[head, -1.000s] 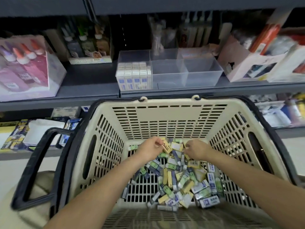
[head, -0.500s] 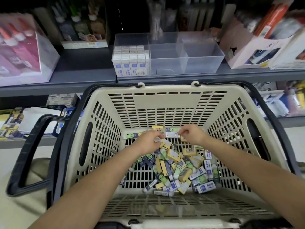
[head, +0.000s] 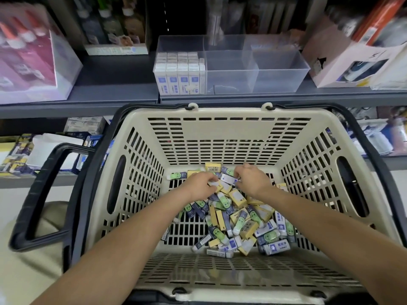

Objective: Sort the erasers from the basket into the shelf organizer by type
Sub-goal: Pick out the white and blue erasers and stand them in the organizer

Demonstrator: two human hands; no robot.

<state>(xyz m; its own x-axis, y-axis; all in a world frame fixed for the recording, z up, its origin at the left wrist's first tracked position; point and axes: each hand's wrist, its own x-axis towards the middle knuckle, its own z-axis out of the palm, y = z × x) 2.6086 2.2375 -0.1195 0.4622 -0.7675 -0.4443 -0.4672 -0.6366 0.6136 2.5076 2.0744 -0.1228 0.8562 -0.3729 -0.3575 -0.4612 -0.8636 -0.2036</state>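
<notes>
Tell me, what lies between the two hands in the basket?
In the head view, a white-and-blue eraser lies between left hand and right hand, on the eraser pile.

Basket [head: 229, 128]: beige plastic, slotted walls, black handles, standing just below the shelf.

Erasers [head: 240, 225]: loose pile on the basket floor, in yellow, green-faced and white-blue sleeves, lying at all angles. At the far end the left hand [head: 198, 186] and the right hand [head: 253, 181] each grip one.

Shelf organizer [head: 279, 71]: clear plastic, divided. The left compartment is packed with upright white-blue boxed erasers [head: 178, 79].

Beige basket [head: 229, 130] with black handles [head: 41, 194]; yellow, green-faced and blue-white erasers [head: 240, 219].
</notes>
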